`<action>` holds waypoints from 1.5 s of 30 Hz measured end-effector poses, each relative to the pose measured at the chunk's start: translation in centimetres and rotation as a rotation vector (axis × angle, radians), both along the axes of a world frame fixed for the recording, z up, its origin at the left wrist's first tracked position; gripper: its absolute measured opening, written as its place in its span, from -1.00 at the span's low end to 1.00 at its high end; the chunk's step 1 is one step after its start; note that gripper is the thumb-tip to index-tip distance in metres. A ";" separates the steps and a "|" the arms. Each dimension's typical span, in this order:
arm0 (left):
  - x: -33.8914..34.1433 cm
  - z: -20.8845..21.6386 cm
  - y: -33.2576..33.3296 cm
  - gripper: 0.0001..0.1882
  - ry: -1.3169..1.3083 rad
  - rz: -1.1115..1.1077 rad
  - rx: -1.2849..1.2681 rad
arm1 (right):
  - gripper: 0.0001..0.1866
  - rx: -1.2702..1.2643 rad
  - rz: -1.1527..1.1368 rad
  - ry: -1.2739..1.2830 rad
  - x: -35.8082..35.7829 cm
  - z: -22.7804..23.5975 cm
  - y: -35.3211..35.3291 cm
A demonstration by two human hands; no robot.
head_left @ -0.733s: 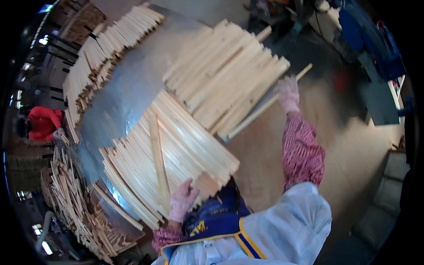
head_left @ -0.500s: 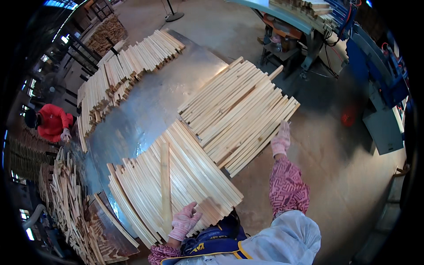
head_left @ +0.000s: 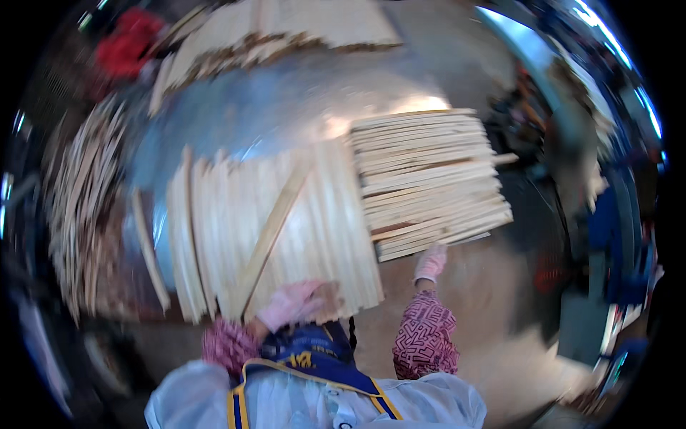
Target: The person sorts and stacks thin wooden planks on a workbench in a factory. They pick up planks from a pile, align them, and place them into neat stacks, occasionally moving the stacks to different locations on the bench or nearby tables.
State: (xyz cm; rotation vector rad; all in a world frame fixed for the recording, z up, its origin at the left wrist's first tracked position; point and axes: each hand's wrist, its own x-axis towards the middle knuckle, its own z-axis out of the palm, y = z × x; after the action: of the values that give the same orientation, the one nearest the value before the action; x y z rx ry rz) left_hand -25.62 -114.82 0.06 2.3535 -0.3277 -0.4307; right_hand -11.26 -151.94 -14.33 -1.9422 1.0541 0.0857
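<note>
Pale wooden strips (head_left: pixel 325 214) lie side by side in a wide layer in front of me, their ends toward my body. One loose strip (head_left: pixel 275 229) rests slantwise on top. My left hand (head_left: pixel 291 304), in a pale pink glove, lies over the near ends with fingers stretched out, smeared by motion. To the right, a second stack of strips (head_left: pixel 429 182) lies crosswise. At its near edge is my right hand (head_left: pixel 431 263), also gloved, fingers extended and touching or almost touching the lowest strip. Neither hand visibly grips a strip.
The shiny metal table (head_left: pixel 300 96) carries another long stack of strips (head_left: pixel 286 28) at the far side. A person in red (head_left: pixel 128 43) stands far left. Jumbled strips (head_left: pixel 86 207) lie at the left. Blue machinery (head_left: pixel 622 236) stands at the right.
The whole view has swung round, so the stacks now look squarer to me. My left hand reaches further over the strip ends; my right hand stays by the right stack's near edge.
</note>
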 end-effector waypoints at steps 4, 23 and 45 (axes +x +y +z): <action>0.0 1.3 0.1 -0.47 0.139 -0.092 0.000 | -0.52 0.479 -0.137 -0.344 -1.4 -0.8 -1.0; -13.4 -5.3 30.3 -0.29 -0.003 1.015 0.340 | 0.04 -0.453 0.919 0.184 -11.2 11.6 45.6; -5.4 -10.2 36.4 -0.22 0.198 1.150 0.161 | -0.51 -0.779 1.468 -0.317 27.8 6.6 61.9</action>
State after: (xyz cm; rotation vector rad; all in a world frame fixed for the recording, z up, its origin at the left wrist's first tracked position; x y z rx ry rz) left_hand -31.06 -78.41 -10.12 2.1919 1.1371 -0.1058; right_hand 16.52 -90.03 -7.74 -2.8891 -0.8400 0.1728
